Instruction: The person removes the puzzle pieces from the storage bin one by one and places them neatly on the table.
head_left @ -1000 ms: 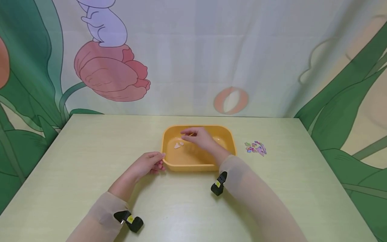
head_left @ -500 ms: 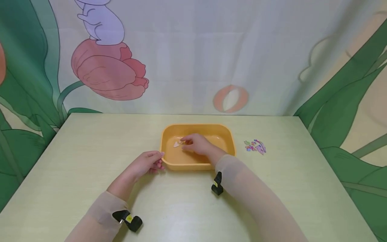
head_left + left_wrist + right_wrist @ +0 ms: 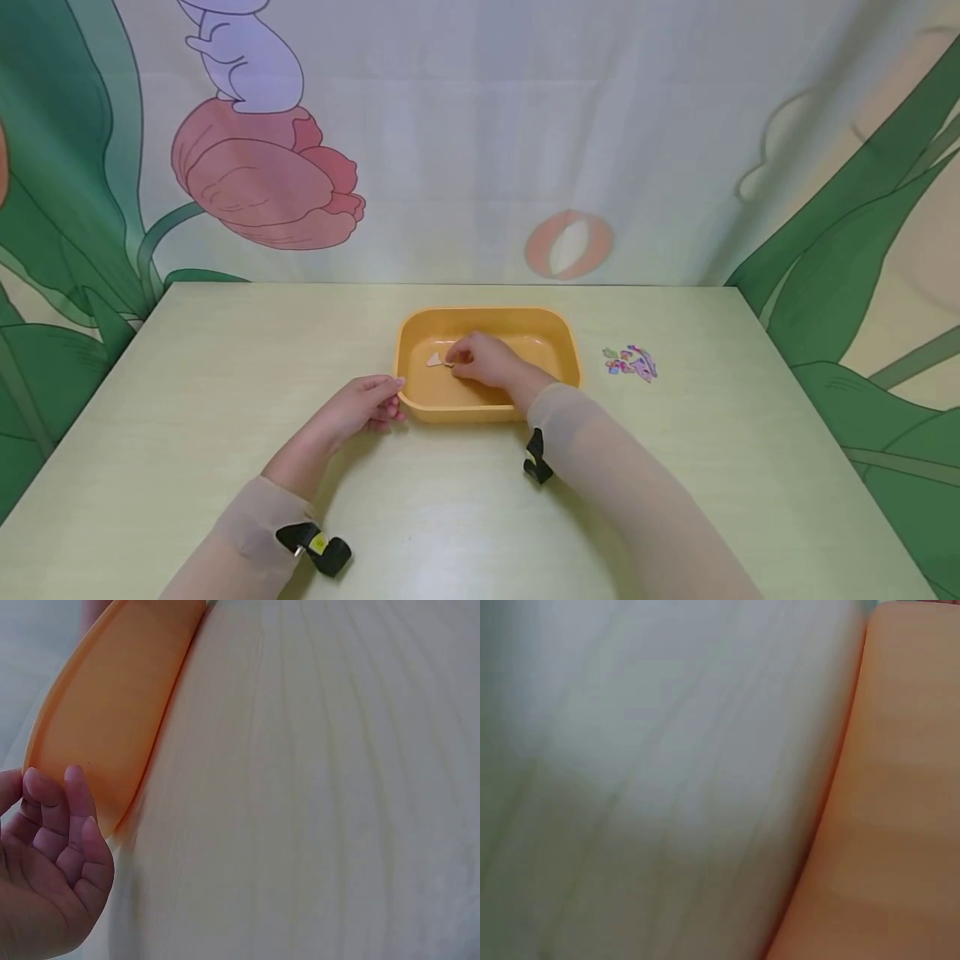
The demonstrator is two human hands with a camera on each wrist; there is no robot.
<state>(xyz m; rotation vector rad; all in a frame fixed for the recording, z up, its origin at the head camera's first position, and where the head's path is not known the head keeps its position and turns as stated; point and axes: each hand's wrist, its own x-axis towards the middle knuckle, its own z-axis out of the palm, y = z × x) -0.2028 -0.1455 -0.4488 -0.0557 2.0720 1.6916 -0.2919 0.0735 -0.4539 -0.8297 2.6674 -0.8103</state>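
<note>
A yellow tray (image 3: 487, 414) stands near the far side of the table in the head view. My left hand (image 3: 363, 404) grips its near left corner, thumb on the rim and fingers beneath; the left wrist view shows those fingers (image 3: 54, 799) curled at the tray wall. Inside the tray, my right hand (image 3: 487, 360) has its fingertips down at a small pale flat piece (image 3: 448, 364) and appears to pinch it. Another pale flat piece (image 3: 434, 360), roughly triangular, lies just left of it. The right wrist view shows only the tray's outer wall (image 3: 885, 795) and tabletop.
Right of the tray lies a flat, colourful purple and pink cut-out figure (image 3: 632, 363). The pale tabletop (image 3: 450, 508) extends around the tray. Behind the table hangs a printed curtain (image 3: 450, 167). Each sleeve carries a small black camera (image 3: 315, 548).
My right hand has come down to the tray floor, and its thumb and fingers have drawn together at the small pale piece. My left hand stays at the tray's corner.
</note>
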